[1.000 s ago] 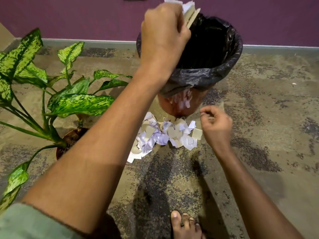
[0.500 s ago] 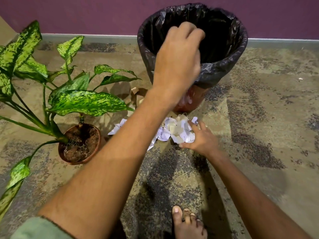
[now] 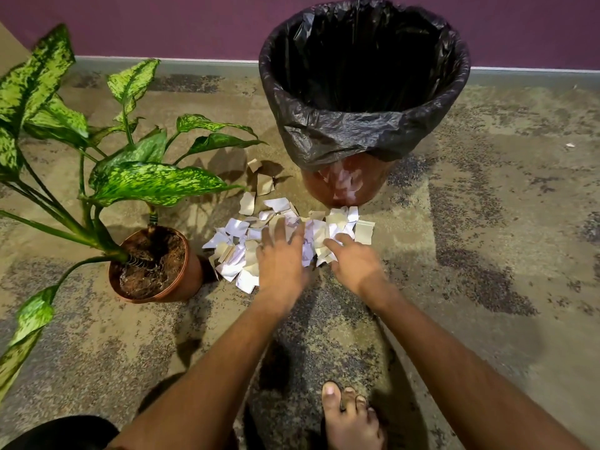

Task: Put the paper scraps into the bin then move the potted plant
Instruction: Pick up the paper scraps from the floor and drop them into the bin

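Both hands on scrap pile: left hand (image 3: 281,254) flat, fingers spread; right hand (image 3: 352,259) fingers curled into paper scraps (image 3: 246,235). Bin (image 3: 363,92) directly beyond, right hand nearer.

home interior | purple wall (image 3: 130,24) | worn speckled floor (image 3: 487,222) | bare foot (image 3: 350,420)

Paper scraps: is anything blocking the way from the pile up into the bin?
Nothing visible does. The paper scraps lie on the floor right in front of the bin, whose lined mouth is open. Both the left hand and right hand are on the pile.
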`<state>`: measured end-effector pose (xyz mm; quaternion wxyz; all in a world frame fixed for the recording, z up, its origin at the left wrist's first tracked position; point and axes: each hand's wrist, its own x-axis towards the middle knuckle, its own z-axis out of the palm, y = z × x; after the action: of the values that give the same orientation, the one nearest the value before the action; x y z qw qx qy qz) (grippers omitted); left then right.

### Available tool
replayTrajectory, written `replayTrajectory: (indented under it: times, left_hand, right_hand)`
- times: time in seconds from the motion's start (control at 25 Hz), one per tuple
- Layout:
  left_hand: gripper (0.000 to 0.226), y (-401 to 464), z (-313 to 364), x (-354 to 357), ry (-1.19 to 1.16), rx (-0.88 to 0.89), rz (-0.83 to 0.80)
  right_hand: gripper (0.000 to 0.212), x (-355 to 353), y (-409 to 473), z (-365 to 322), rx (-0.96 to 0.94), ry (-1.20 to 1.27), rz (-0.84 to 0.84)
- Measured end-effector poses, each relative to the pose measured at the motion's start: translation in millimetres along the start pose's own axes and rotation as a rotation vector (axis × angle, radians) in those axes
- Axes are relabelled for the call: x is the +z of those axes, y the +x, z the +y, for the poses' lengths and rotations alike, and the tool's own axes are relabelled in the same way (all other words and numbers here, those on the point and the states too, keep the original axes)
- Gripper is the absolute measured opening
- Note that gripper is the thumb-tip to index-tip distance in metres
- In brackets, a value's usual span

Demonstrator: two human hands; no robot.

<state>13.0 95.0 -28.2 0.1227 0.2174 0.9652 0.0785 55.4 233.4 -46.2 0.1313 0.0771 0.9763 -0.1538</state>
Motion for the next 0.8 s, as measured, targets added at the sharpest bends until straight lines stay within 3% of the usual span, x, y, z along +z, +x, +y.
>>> replayTrajectory:
  times: [0.08, 0.4, 0.6, 0.8]
  left_hand:
    - [0.081, 7, -20, 4, 0.002, -0.081, -0.069]
    - [0.043, 8, -37, 2, 0.084, 0.040, -0.065]
    - [0.030, 12, -16, -38, -0.022, 0.116, 0.009]
    - [0.021, -1, 31, -109, -0.206, 0.423, 0.124]
  right_hand:
    - [0.045, 6, 1, 5, 0.010, -0.040, 0.024]
    - [0.039, -9, -21, 2, 0.128, 0.137, 0.057]
    - [0.028, -94, -55, -15, -0.020, 0.483, 0.334]
    - [0.029, -203, -63, -33, -0.231, 0.641, 0.799]
